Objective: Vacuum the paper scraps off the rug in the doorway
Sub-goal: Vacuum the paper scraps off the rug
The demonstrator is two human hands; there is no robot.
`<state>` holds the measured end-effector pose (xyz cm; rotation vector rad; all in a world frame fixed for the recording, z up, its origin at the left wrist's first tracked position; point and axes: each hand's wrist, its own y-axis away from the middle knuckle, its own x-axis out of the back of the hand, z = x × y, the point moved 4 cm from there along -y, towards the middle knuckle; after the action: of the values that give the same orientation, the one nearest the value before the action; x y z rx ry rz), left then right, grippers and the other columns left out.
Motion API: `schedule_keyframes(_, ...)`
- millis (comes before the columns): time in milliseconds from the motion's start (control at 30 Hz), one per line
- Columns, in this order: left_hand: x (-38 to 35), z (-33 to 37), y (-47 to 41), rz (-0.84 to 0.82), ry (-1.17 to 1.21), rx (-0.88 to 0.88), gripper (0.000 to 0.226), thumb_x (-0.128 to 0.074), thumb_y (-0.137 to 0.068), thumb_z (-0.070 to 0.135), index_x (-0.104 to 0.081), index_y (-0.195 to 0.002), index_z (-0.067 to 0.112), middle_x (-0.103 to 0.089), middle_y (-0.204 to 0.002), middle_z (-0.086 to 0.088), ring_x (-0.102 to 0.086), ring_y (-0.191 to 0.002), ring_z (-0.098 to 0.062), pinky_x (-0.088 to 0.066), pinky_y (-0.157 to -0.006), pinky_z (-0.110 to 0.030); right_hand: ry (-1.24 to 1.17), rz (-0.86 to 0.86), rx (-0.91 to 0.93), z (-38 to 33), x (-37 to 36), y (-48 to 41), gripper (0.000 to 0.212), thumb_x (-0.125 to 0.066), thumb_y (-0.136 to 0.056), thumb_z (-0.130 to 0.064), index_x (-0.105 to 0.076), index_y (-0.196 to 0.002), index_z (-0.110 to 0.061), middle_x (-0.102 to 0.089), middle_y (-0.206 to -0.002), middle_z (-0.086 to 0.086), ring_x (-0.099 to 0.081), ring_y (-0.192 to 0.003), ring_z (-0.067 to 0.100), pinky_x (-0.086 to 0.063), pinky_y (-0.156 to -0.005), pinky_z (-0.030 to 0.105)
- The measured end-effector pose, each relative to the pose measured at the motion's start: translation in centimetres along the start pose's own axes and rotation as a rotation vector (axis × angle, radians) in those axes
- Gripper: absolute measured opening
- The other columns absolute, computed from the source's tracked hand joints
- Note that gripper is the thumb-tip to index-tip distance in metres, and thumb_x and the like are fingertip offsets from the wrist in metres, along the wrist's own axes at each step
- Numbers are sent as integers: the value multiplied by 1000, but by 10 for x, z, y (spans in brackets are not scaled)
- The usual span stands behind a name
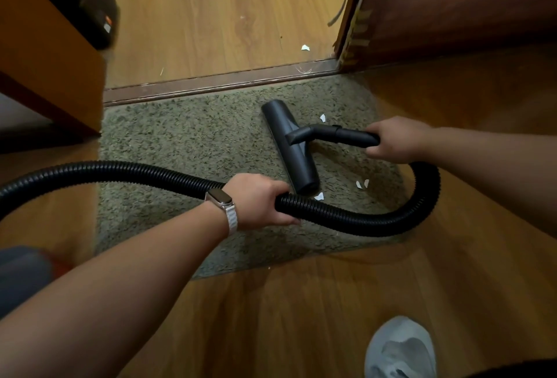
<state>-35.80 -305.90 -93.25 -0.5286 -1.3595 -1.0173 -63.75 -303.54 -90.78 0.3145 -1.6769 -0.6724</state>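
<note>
While you work the doorway, right hand [394,139]: curled round the wand [340,135], centre right.
left hand [259,199]: gripping the hose [346,214], mid-frame.
floor head [291,148]: flat on your rug [187,136].
paper scraps [319,196]: few white bits on the rug, just beside the head.

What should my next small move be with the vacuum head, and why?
Probably draw the nozzle head back to the right, toward your right hand on the wand. The paper scraps left on the rug all lie on that side: one beside the wand, three by the head's near end. Your left hand grips the hose.
</note>
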Motion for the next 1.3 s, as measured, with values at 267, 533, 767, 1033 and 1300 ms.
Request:
schedule_keyframes(267, 4, 3, -10, 30, 21, 41, 63, -47, -72, 86, -61, -94, 29, -59, -72, 10, -59, -68, -16, -44, -59, -27, -73, 60, -204, 49, 9, 14, 24, -62, -92, -40, -62, -110, -23, -64, -82, 6, -62, -70, 22, -42, -54, 29)
schedule_keyframes(533, 5, 2, -12, 26, 47, 63, 63, -47, -72, 85, -62, -96, 29, -61, -74, 8, -61, -70, -16, -53, -64, -31, -125, 41, -290, 65, 7, 7, 27, -62, -93, -37, -61, -109, -15, -65, -84, 10, -66, -72, 26, -49, -57, 31)
schedule_keyframes(767, 2, -2, -2, 24, 31, 64, 63, -46, -72, 85, -61, -96, 29, -63, -74, 8, -62, -71, -16, -53, -64, -30, -125, 45, -224, 42, 10, -9, 27, -62, -93, -39, -60, -110, -18, -65, -85, 9, -66, -72, 26, -54, -63, 35)
schedule_keyframes(1033, 4, -4, 6, 21, 37, 53, 65, -42, -70, 87, -61, -95, 30, -62, -73, 10, -61, -68, -12, -51, -61, -28, -119, 46, -185, 26, 15, -16, 27, -61, -93, -37, -61, -112, -18, -66, -82, 9, -66, -70, 26, -50, -57, 33)
schedule_keyframes(1300, 3, -18, 19, 18, 37, 57, 62, -43, -70, 87, -58, -90, 30, -60, -71, 11, -59, -66, -12, -54, -62, -31, -21, 102, -130, -6, 21, -29, 29, -60, -91, -42, -63, -110, -20, -62, -82, 5, -61, -70, 23, -46, -56, 32)
